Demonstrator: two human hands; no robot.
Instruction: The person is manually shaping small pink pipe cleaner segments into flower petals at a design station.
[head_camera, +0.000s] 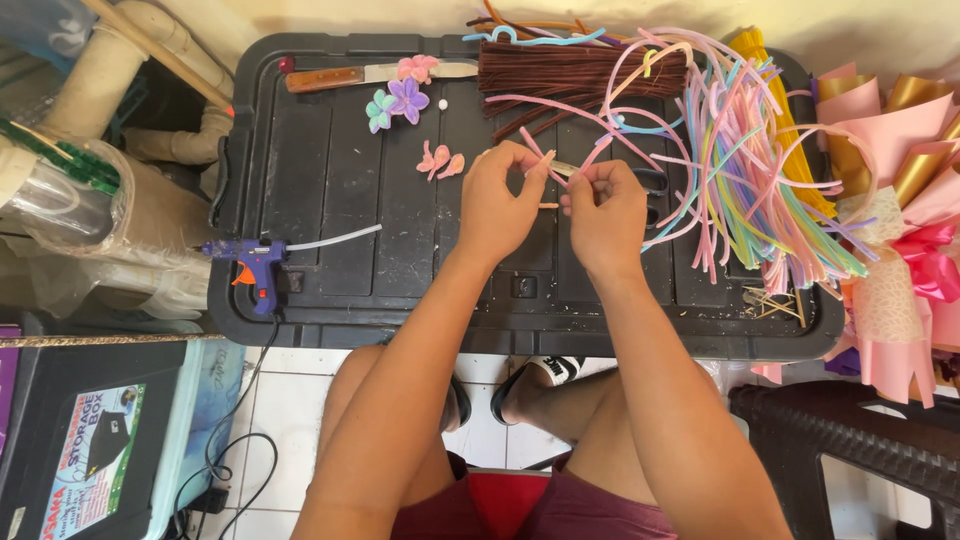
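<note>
Together, the left hand (497, 205) and right hand (603, 212) meet above the black lid worktop (330, 200), fingertips pinching a pink pipe cleaner (537, 150) between them. Just beyond lies a brown pipe cleaner bundle (575, 75), with pastel pipe cleaners (740, 170) fanned to the right. A blue glue gun (255, 265) rests at the worktop's left edge, well apart from both hands.

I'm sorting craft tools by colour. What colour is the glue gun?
The glue gun is blue with an orange trigger, clearest in the head view.
</note>
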